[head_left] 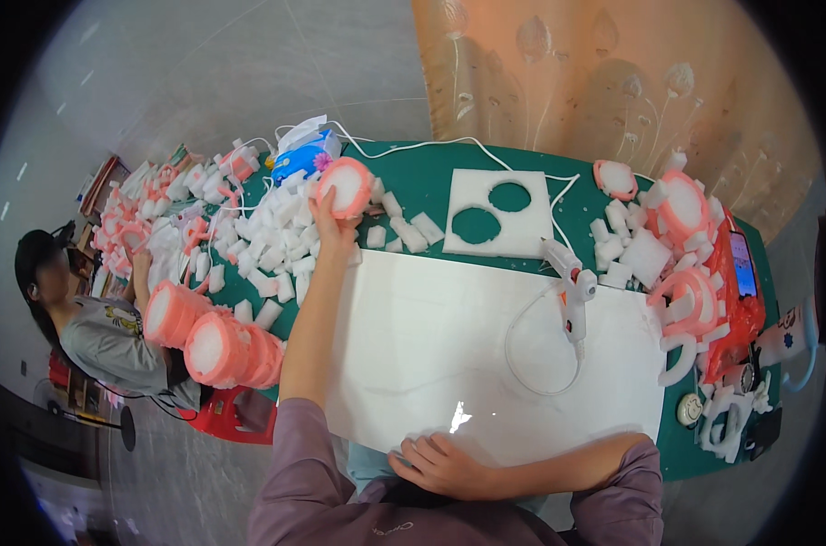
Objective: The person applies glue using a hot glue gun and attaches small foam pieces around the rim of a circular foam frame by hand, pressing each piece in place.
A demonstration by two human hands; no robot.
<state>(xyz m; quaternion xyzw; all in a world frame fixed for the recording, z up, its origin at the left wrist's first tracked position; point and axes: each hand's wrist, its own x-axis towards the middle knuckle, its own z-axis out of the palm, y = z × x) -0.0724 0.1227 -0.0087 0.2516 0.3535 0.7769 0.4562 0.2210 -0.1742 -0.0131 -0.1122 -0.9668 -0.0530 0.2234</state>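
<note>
My left hand (332, 221) reaches out over the far edge of the white board (413, 346) and grips the lower edge of a pink-rimmed white foam disc (347, 187). Its fingers are partly hidden by the disc and a heap of white foam blocks (281, 214) beside it. At the near edge of the board lies my right hand (442, 466), fingers loosely apart, holding nothing. A white hot glue gun (572, 287) rests on the board's right side, its cable looped. Beyond the board is a white foam sheet (497, 241) with two round holes.
Stacked pink-and-white foam rolls (226, 346) stand at the left. More pink foam pieces (686, 291), a red bag (731, 328) and a phone (743, 264) crowd the right. A blue tissue pack (306, 156) sits at the back. Another person (113, 337) works at the far left.
</note>
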